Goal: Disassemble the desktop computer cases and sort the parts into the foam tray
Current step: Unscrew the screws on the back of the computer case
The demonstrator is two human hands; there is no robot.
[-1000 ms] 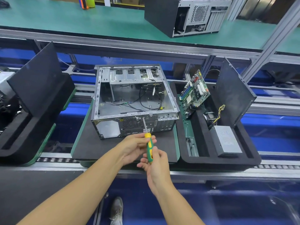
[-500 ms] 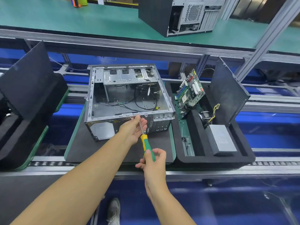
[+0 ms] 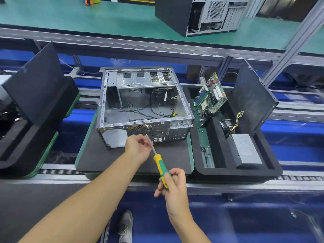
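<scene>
Fingers of the left hand (image 3: 138, 148) are pinching the shaft of the screwdriver (image 3: 158, 164); the right hand (image 3: 172, 185) is gripping its handle. Keeping the tip steady and square suits the computer case (image 3: 145, 106) just beyond.

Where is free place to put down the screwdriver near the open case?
The dark mat is bare left of the left hand and in front of the open grey metal computer case. The black foam tray is crowded: green motherboard, grey power supply box.
</scene>
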